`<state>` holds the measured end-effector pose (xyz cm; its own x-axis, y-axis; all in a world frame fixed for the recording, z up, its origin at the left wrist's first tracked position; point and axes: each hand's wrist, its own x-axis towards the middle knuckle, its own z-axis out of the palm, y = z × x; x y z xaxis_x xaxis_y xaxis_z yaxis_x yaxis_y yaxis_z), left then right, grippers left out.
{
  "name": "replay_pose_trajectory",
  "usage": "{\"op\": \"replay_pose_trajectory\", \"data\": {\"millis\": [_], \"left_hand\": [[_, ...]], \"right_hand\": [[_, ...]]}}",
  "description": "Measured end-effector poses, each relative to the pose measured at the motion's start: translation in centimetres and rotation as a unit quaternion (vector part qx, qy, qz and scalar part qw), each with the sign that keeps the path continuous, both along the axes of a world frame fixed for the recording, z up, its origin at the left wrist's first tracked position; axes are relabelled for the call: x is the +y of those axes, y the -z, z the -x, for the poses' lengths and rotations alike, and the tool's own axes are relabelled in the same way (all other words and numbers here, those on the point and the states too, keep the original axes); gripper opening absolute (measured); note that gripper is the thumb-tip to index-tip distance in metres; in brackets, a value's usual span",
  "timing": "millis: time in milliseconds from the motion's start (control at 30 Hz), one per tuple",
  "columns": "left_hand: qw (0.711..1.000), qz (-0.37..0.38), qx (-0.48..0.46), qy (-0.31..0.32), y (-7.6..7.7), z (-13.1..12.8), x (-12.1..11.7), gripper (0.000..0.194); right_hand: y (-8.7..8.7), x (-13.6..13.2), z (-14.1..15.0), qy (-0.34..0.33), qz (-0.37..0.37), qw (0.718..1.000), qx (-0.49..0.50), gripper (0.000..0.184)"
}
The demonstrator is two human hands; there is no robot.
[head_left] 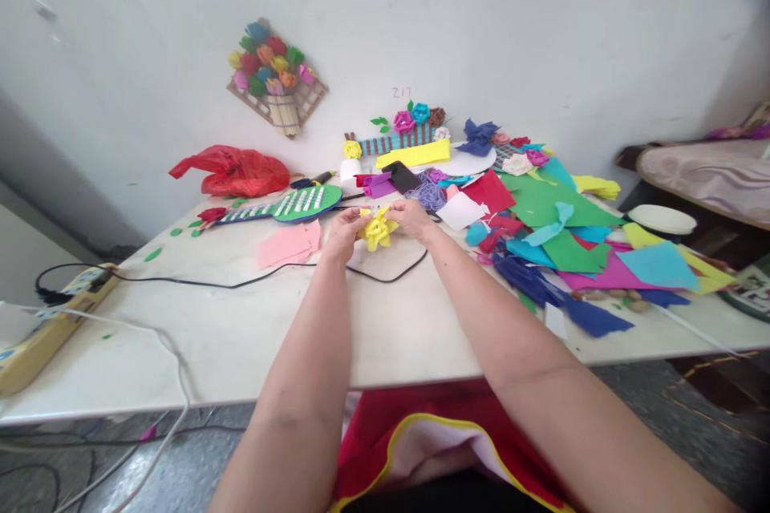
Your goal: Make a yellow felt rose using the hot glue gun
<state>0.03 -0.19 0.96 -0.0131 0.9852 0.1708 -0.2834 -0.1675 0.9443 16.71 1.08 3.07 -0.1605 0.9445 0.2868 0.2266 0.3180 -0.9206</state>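
Observation:
Between my two hands is a yellow paper flower (378, 229), held up over the table. My left hand (344, 231) pinches its left side, and my right hand (411, 218) grips its upper right edge. The fingertips are partly hidden by the petals. Just left of my left hand lie pink paper sheets (289, 244). Beyond my hands are a bundle of purple string (427, 194) and a black phone-like object (402, 176). A green guitar-shaped craft (306, 203) lies to the left, with a red paper flower (212, 216) at its tip.
Coloured paper scraps (565, 216) are heaped across the right side of the table (241, 353). A red plastic bag (241, 170) sits at the back left. A black cable (216, 284) runs from the power strip (54, 329) past my hands. Paper flowers (404, 122) line the wall.

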Motion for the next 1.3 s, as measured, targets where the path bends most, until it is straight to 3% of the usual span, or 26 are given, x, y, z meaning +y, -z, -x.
{"op": "replay_pose_trajectory", "data": {"millis": [200, 667, 867, 1100, 1300], "left_hand": [[1.000, -0.002, 0.008, -0.010, 0.1, -0.1, 0.2, 0.037], [1.000, -0.001, 0.014, -0.004, 0.6, -0.2, 0.7, 0.039], [1.000, -0.007, 0.030, -0.005, 0.8, -0.1, 0.8, 0.037], [0.999, 0.007, 0.032, -0.020, 0.6, 0.0, 0.8, 0.036], [0.999, 0.003, 0.040, -0.025, 0.4, -0.1, 0.5, 0.034]], "right_hand": [[0.1, 0.2, 0.2, 0.010, 0.003, 0.999, 0.032, 0.002], [1.0, 1.7, 0.5, 0.028, -0.028, 0.999, 0.021, 0.007], [1.2, 1.8, 0.4, 0.007, -0.067, 0.998, 0.007, 0.029], [0.3, 1.0, 0.4, 0.062, -0.125, 0.986, -0.089, 0.010], [0.3, 0.9, 0.2, 0.024, -0.118, 0.988, -0.098, 0.015]]}}
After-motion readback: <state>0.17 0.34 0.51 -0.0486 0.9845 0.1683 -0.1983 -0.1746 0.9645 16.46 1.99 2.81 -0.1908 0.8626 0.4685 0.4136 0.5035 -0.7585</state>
